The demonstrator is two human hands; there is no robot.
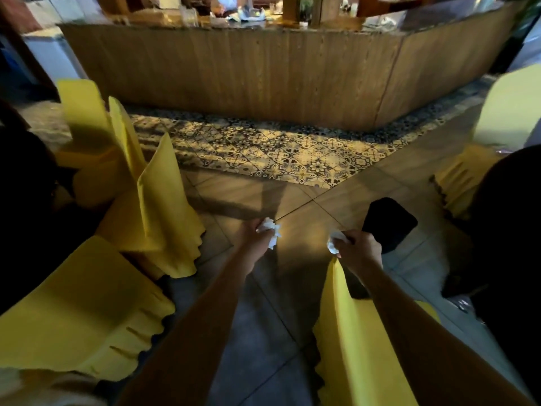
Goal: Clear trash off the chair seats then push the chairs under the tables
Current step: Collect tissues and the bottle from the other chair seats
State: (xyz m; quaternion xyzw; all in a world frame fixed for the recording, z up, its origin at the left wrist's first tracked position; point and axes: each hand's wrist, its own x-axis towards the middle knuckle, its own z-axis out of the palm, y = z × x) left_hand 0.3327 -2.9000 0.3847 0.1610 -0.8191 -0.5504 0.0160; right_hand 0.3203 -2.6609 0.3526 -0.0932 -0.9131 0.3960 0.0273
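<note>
Though the black bin (389, 227) is dark inside, left hand (257, 240) and right hand (360, 251) each grip tissue (270, 228).

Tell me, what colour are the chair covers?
The chair covers are bright yellow, seen best in the head view.

Clutter (248, 13) atop the wooden counter (234, 83): blurred, cropped by the upper edge. Left dark mass (26, 200), right dark mass (509, 230), before the counter: unlit, cropped, unidentified. Left paper wad (270, 230), right paper wad (335, 244): mostly hidden inside left hand (257, 240), right hand (360, 249).
</note>
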